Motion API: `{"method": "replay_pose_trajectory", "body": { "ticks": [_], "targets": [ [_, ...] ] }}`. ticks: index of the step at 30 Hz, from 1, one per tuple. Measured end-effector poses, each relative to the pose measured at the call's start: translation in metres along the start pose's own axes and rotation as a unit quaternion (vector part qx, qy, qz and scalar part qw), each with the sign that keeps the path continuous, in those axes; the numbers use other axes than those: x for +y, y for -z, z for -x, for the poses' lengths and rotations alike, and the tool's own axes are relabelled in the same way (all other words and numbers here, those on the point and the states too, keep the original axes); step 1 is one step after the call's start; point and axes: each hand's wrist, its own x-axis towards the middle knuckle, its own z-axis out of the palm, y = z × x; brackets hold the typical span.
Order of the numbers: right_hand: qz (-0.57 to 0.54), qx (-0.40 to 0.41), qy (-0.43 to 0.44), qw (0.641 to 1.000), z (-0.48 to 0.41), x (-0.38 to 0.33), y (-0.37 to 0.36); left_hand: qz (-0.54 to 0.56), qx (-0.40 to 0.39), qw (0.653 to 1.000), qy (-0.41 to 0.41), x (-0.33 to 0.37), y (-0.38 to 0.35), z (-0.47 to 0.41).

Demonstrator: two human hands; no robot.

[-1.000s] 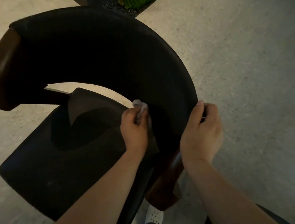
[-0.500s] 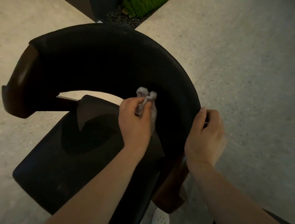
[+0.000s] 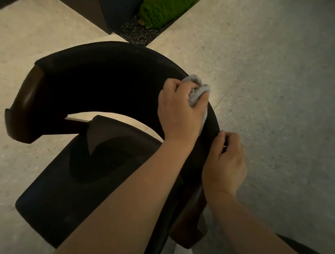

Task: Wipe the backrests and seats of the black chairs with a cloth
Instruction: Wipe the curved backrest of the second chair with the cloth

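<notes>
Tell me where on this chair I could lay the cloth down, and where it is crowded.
The seat is bare beside the left forearm. The far curve of the backrest, up to the wooden arm end, is free too. Crowded: its near end, where the left hand grips the cloth and the right hand holds the rim close by.

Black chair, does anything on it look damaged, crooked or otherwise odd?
Nothing stands out. The backrest and seat look whole and evenly set. The left hand presses a grey cloth on the backrest's top edge, and the right hand grips the edge nearer the person. The dim light hides fine marks.
</notes>
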Motion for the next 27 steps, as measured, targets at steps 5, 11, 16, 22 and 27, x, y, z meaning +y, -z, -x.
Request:
{"method": "replay_pose_trajectory", "body": {
  "ticks": [5, 11, 16, 22, 27],
  "targets": [
    [0.001, 0.0, 0.0, 1.0, 0.0, -0.001, 0.001, 0.077, 0.03, 0.995, 0.058, -0.001, 0.001, 0.004],
    [0.01, 0.004, 0.004, 1.0, 0.0, -0.001, 0.002, 0.071, 0.036, 0.978, 0.191, -0.035, 0.017, 0.029],
    [0.008, 0.003, -0.001, 1.0, 0.001, -0.002, 0.001, 0.081, 0.054, 0.988, 0.117, -0.025, 0.02, 0.017],
    [-0.002, 0.009, 0.006, 1.0, 0.001, -0.001, 0.001, 0.059, 0.04, 0.997, 0.03, -0.022, -0.003, 0.023],
    [0.005, 0.009, 0.0, 1.0, 0.0, 0.0, 0.0, 0.069, 0.025, 0.996, 0.058, -0.035, -0.003, 0.03]
  ]
}}
